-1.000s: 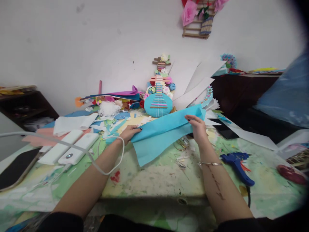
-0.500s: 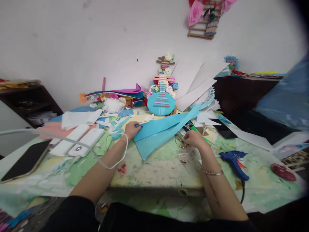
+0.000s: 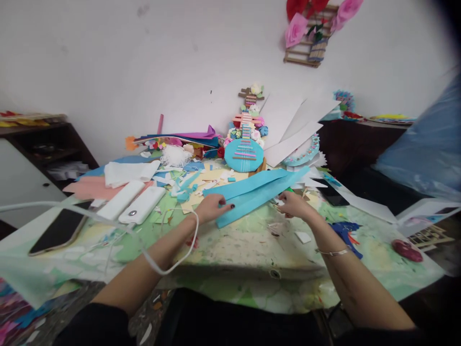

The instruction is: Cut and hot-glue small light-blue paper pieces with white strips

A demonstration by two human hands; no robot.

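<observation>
A light blue paper sheet (image 3: 255,191), folded into a long narrow strip, lies slanting across the paint-stained table (image 3: 237,254). My left hand (image 3: 214,207) rests on the strip's near left end, fingers curled and thumb on the paper, holding it down. My right hand (image 3: 293,204) is at the strip's near edge toward its right end, fingers curled in; they appear to pinch the paper. A white cable (image 3: 169,266) loops over my left forearm.
Two white power banks (image 3: 142,204) and a dark phone (image 3: 59,226) lie at the left. A blue glue gun (image 3: 347,233) and a red object (image 3: 406,250) lie at the right. A paper guitar (image 3: 245,154), white sheets (image 3: 295,125) and coloured scraps crowd the back.
The blue sheet has gone from a wide raised sheet to a narrow flat strip. My right hand dropped from its far edge to its near edge. My left hand slid right along it.
</observation>
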